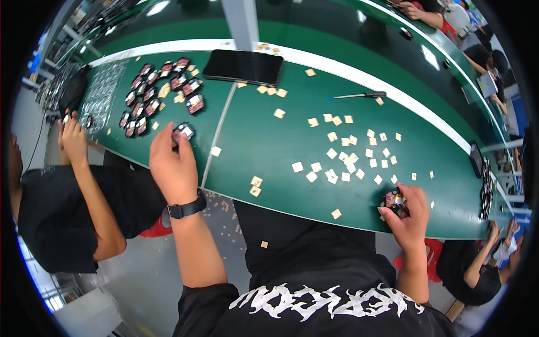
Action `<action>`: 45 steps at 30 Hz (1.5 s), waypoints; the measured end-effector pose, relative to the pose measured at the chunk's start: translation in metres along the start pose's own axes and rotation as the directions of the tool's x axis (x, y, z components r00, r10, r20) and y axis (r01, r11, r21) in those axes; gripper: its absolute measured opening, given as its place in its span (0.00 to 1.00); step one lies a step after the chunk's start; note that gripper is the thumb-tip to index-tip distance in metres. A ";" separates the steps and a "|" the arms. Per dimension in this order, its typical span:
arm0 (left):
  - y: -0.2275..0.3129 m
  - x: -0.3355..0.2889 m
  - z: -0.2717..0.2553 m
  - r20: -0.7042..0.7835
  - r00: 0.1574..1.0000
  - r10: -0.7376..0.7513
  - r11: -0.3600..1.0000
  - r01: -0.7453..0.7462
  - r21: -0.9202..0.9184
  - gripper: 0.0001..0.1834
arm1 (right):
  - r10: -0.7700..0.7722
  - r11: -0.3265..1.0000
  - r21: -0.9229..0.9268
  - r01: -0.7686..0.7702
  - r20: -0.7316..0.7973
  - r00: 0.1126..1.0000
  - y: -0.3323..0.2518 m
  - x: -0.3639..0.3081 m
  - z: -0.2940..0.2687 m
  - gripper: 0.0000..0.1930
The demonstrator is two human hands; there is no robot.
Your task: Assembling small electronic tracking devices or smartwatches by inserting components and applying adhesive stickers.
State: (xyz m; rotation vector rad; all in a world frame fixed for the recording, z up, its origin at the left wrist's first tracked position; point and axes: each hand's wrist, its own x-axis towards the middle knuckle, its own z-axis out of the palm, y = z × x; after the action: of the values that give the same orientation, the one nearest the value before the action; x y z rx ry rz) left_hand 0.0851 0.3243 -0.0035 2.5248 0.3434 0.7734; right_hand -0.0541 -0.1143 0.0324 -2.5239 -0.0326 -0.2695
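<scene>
Red-and-black, one gadget (394,197) filled the grip of the right hand (413,218) over the green tabletop (252,132); the left hand (173,165), fingertips partly hidden, apparently pinched a second gadget (184,131).

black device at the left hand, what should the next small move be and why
Probably firm up the left hand on the black device before shifting it: the hand is already at its edge, though how firmly it grips can't be told, and a cluster of similar devices lies just beyond. The right hand holds another device.
</scene>
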 end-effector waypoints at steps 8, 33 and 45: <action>0.083 -0.057 -0.008 0.104 0.986 0.134 0.909 -0.080 -0.409 0.17 | -0.186 0.980 0.088 0.179 0.067 0.980 -0.029 0.009 -0.001 0.33; 0.163 -0.138 0.001 0.747 0.520 0.414 0.596 0.466 -0.655 0.23 | -0.004 0.991 0.132 -0.016 0.147 0.989 -0.064 0.010 -0.005 0.07; 0.167 -0.143 0.003 0.689 0.574 0.442 0.625 0.354 -0.696 0.20 | -0.128 0.991 -0.023 0.135 0.192 0.973 -0.067 0.006 -0.004 0.07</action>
State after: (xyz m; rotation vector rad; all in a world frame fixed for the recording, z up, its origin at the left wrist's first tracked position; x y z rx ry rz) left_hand -0.0128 0.1278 0.0133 1.7046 -0.3662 -0.3311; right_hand -0.0541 -0.0620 0.0745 -2.5793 -0.2736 -0.0809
